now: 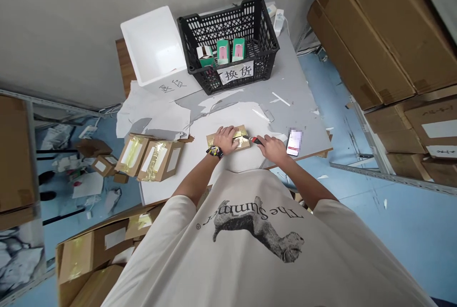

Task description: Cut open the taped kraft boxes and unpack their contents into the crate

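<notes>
At far left, an open carton (96, 250) below the tabletop (296, 107) holds taped parcels, and scraps litter the blue floor (403, 231) beyond the tabletop's left edge. Two taped cardboard parcels (150, 157) lie side by side on a white sheet (189, 164) near that edge. Along the far edge, against the wall, sits an open white foam box (153, 45), just beside a black plastic crate (228, 45) holding three green-and-white boxes (223, 52); a paper sign (235, 73) hangs on the crate's front. Near the front edge, the left hand (224, 139) is closed over a taped parcel (228, 138), pinning it to the sheet. The right hand (272, 149) grips a red-handled cutter (254, 140) whose tip is at that parcel. Open tabletop separates the hands from the crate. A phone (293, 144) lies just right of the right hand, near the right edge. Stacked cartons (382, 35) fill the far right.
</notes>
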The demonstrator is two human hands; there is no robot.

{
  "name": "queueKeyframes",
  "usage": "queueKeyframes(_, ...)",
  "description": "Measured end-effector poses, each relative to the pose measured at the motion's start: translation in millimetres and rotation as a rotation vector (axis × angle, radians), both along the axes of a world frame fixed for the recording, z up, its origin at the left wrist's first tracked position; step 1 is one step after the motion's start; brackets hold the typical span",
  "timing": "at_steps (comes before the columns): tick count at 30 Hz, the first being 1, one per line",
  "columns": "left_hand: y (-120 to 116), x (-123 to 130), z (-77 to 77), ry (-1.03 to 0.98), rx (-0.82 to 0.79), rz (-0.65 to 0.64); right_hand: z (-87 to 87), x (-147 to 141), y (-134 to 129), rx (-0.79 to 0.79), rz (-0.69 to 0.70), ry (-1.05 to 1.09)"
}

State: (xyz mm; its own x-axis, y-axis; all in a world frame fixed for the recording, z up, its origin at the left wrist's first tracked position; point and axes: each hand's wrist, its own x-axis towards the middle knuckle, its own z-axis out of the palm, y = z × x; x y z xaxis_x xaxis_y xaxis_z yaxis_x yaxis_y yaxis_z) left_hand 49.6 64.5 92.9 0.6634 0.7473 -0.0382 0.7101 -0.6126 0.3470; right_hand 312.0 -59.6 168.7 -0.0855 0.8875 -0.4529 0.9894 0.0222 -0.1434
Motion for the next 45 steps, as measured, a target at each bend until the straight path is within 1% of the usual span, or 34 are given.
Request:
queueKeyframes(4,-2.6,5.7,3.0,0.010,-0.011,-0.045,-0.8,-2.8,-13.1,-0.007,-0.026,-0.005)
queueKeyframes(8,5.2,11.3,4.1,0.010,-0.023,-0.147,1.2,-5.8,-19.0,-0.018,-0.055,-0.009)
queueKeyframes(10,9.9,12.2,2.3,0.014,-0.029,-0.158,3.3,-7.9,-17.8,-0.024,-0.062,-0.010)
queueKeyframes(17,15.4,13.9,-7.1,0.014,0.016,-0.078,9.5,-13.9,-6.0,-0.010,-0.041,-0.008)
queueKeyframes(23,12.1,16.1,-7.3,0.011,0.023,-0.053,3.8,-20.6,4.6,-0.005,-0.012,-0.001)
queueKeyframes(26,9.4,16.0,-7.5,0.008,0.003,-0.036,0.9,-21.9,4.7,0.007,-0.011,0.001)
queueKeyframes(32,4.5,16.0,-9.5,-0.052,-0.025,0.000,-1.3,-12.7,-5.4,0.027,-0.026,0.008)
queueKeyframes(34,2.3,15.3,-9.4,-0.078,-0.044,0.005,-2.4,-11.0,-0.8,0.035,-0.039,0.011)
queueKeyframes(37,-2.6,13.5,-8.5,-0.131,-0.080,0.024,-4.4,-7.2,12.7,0.059,-0.060,0.020)
queueKeyframes(39,-6.2,12.6,-7.8,-0.173,-0.102,0.054,-5.5,-1.2,18.6,0.071,-0.032,0.045)
queueKeyframes(41,-8.9,12.2,-7.1,-0.213,-0.116,0.081,-6.7,7.8,17.4,0.077,-0.009,0.071)
queueKeyframes(43,-10.5,12.5,-6.4,-0.241,-0.119,0.091,-9.2,18.5,9.1,0.080,-0.056,0.089)
queueKeyframes(45,-11.7,12.8,-5.1,-0.250,-0.109,0.091,-14.6,29.0,-3.1,0.093,-0.182,0.126)
